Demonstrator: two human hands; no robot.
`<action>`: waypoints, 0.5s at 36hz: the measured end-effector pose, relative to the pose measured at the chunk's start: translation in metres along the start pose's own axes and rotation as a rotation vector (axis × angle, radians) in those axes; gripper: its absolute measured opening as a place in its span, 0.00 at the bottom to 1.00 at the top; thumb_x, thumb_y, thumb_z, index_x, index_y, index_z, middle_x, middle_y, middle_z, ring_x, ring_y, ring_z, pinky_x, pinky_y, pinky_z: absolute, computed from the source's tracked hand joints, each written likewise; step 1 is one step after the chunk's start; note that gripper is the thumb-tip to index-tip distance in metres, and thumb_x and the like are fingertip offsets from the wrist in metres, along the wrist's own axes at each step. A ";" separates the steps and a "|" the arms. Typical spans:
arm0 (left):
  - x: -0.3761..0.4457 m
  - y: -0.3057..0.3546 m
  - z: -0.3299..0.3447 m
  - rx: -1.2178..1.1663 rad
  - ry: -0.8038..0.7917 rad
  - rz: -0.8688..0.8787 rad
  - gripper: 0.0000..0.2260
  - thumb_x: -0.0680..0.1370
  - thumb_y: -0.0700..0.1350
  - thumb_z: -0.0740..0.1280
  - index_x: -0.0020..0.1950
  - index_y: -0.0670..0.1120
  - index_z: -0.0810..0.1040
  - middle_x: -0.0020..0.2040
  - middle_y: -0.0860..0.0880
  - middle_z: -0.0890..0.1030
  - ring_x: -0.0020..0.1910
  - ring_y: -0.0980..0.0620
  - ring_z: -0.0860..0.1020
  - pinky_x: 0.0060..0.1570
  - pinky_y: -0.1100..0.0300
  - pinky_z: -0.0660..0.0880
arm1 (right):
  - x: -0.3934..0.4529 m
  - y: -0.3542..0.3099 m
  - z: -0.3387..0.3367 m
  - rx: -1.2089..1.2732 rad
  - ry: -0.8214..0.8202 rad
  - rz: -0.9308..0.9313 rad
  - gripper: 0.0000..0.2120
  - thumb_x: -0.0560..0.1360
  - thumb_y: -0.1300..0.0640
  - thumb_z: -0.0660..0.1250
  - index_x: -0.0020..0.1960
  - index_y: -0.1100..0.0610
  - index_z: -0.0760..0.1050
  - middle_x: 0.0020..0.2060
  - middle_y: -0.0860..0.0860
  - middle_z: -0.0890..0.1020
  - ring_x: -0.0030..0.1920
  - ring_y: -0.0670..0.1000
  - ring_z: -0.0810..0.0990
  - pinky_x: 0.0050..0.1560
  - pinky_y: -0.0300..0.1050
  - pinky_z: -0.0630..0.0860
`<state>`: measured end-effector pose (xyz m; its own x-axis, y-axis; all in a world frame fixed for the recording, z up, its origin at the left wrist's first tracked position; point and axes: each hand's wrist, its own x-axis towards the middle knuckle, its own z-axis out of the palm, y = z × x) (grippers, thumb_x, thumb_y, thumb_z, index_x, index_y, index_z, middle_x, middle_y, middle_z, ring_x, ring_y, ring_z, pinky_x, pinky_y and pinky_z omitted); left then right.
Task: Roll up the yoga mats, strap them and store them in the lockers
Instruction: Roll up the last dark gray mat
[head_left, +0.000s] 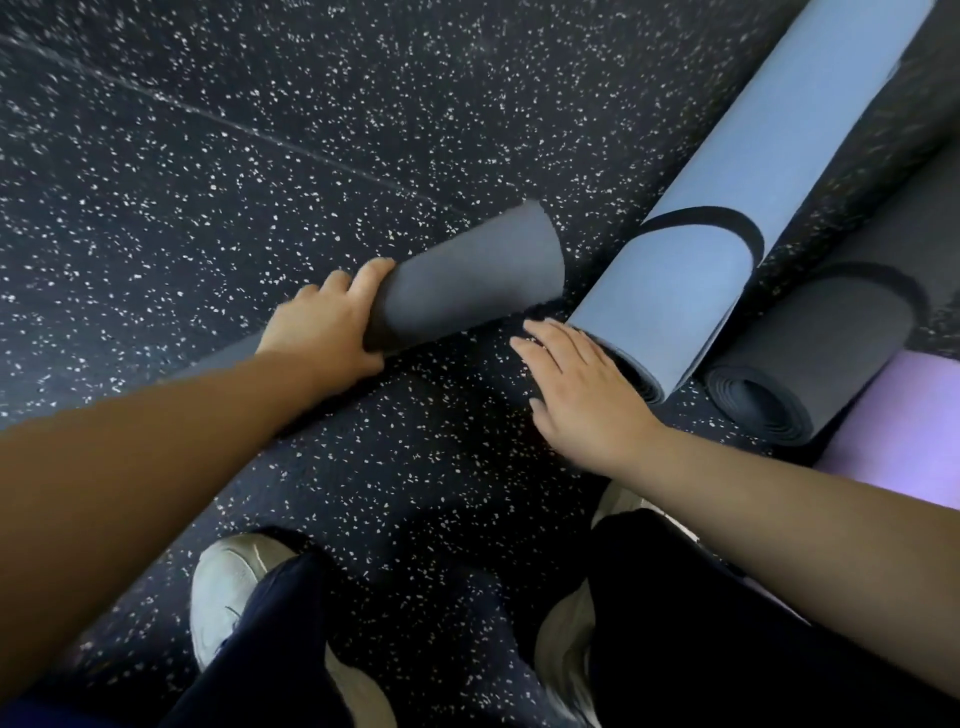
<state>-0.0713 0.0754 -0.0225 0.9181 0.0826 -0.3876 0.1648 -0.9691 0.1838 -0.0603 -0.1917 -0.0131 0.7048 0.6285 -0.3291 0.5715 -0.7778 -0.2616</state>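
Note:
A dark grey yoga mat (467, 280) lies rolled on the speckled floor, running from under my left arm up to the right. My left hand (327, 322) grips this roll, fingers curled over its top and thumb below. A blue rolled mat (727, 156) with a black strap (717, 215) round it lies to the right. My right hand (582, 400) rests with straight fingers against the blue roll's near end, holding nothing.
Right of the blue roll lies another dark grey rolled mat (831, 343) with a dark strap, and beside it a purple mat (904, 431). My two white shoes (228, 587) and dark trouser legs fill the bottom. The black speckled floor (208, 182) stretches to the left and far side.

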 end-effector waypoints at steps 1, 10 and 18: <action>-0.003 0.003 -0.008 -0.064 0.008 -0.019 0.41 0.69 0.53 0.73 0.74 0.57 0.52 0.61 0.44 0.73 0.55 0.38 0.75 0.51 0.44 0.74 | -0.002 0.000 -0.007 -0.010 0.014 0.005 0.30 0.73 0.61 0.68 0.73 0.62 0.65 0.71 0.58 0.68 0.72 0.60 0.65 0.72 0.58 0.63; -0.048 0.060 -0.099 -0.203 0.003 0.114 0.34 0.71 0.52 0.71 0.70 0.52 0.55 0.56 0.46 0.75 0.44 0.44 0.75 0.41 0.54 0.67 | -0.024 -0.030 -0.095 0.383 0.126 0.325 0.34 0.80 0.44 0.59 0.78 0.60 0.52 0.75 0.55 0.61 0.74 0.53 0.59 0.71 0.43 0.57; -0.110 0.111 -0.167 -0.293 0.039 0.276 0.35 0.69 0.51 0.74 0.70 0.55 0.57 0.47 0.51 0.78 0.45 0.48 0.78 0.46 0.53 0.74 | -0.086 -0.066 -0.157 1.103 0.533 0.382 0.24 0.76 0.54 0.69 0.68 0.58 0.64 0.52 0.41 0.75 0.41 0.24 0.74 0.43 0.21 0.69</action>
<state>-0.0936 -0.0028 0.1917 0.9544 -0.1569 -0.2540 0.0010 -0.8490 0.5284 -0.0926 -0.1932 0.1749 0.9725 0.0909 -0.2145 -0.1724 -0.3389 -0.9249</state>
